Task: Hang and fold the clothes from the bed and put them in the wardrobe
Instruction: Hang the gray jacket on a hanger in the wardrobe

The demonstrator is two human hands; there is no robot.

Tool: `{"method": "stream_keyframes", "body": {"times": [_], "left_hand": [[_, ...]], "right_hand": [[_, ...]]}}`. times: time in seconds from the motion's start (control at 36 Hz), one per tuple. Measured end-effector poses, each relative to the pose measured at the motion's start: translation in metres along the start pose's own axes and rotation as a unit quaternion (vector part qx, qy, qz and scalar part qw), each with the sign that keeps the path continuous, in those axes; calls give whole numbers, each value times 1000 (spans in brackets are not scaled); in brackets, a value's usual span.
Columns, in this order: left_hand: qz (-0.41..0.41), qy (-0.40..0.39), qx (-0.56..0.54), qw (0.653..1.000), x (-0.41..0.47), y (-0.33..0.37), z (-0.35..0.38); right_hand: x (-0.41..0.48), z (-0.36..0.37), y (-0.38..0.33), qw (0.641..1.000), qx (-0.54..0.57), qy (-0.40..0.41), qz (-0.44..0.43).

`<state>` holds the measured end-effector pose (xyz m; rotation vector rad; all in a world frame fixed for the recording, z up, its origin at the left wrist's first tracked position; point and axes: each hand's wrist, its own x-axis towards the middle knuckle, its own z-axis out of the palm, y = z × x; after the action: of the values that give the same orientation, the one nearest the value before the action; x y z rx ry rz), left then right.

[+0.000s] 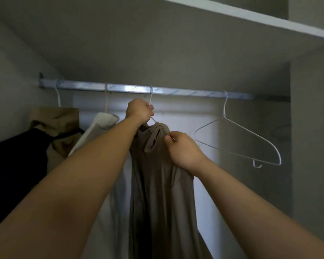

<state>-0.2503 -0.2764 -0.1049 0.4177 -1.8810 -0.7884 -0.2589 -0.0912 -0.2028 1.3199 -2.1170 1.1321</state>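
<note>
Inside the wardrobe (310,128) the rail (176,91) runs left to right overhead. The taupe garment (157,184) hangs long axis down from a wire hanger (151,96) hooked mid-rail. The left hand (138,112) has its fingers clamped on the hanger's neck. The right hand (183,150), lower and to the right, pinches the shoulder fabric (probably to straighten it). An empty hanger (251,135) hangs beyond.

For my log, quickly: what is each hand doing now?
Left hand: closed, gripping the hanger.
Right hand: closed, pinching the brown garment.
</note>
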Motion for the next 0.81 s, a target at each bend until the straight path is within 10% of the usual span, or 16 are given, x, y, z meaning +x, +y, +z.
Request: {"method": "stream_keyframes", "body": {"times": [0.42, 0.56, 0.81], "left_hand": [[-30, 89, 145, 985, -2, -18, -39], [-8, 105, 266, 958, -16, 16, -27], [-47, -367, 294, 881, -45, 80, 31]], "right_hand": [[5, 59, -42, 997, 51, -42, -38], [10, 22, -28, 997, 44, 63, 21], [7, -103, 73, 880, -346, 282, 164]]}}
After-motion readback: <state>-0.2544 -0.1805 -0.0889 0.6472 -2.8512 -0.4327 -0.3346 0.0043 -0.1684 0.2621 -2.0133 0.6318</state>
